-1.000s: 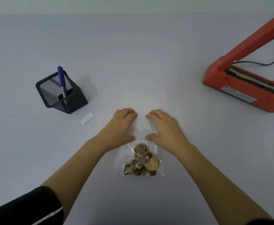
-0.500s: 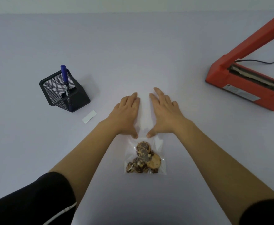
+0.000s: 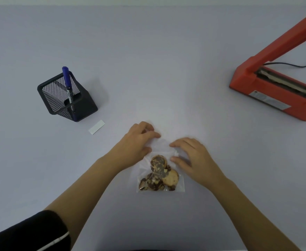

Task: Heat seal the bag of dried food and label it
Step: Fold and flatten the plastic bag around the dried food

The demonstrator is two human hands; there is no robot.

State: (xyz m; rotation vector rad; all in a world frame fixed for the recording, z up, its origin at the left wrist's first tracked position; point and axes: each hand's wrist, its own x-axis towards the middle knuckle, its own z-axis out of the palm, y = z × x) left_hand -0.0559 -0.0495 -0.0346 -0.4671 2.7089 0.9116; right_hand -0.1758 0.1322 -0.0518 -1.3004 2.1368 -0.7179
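A clear plastic bag with brown dried food lies flat on the table in front of me. My left hand curls over the bag's empty upper left part, fingers pinching the film. My right hand rests on the upper right part, fingers bent and thumb pressing the plastic beside the food. An orange heat sealer stands at the far right with its arm raised. A small white label lies left of my hands.
A black mesh pen holder with a blue marker in it stands at the left, just behind the label. A black cable runs from the sealer off the right edge. The table is pale grey.
Both hands lay flat and stretched over the bag's upper part half a second ago; they have pulled back toward me and curled their fingers onto the film, which is now crumpled.
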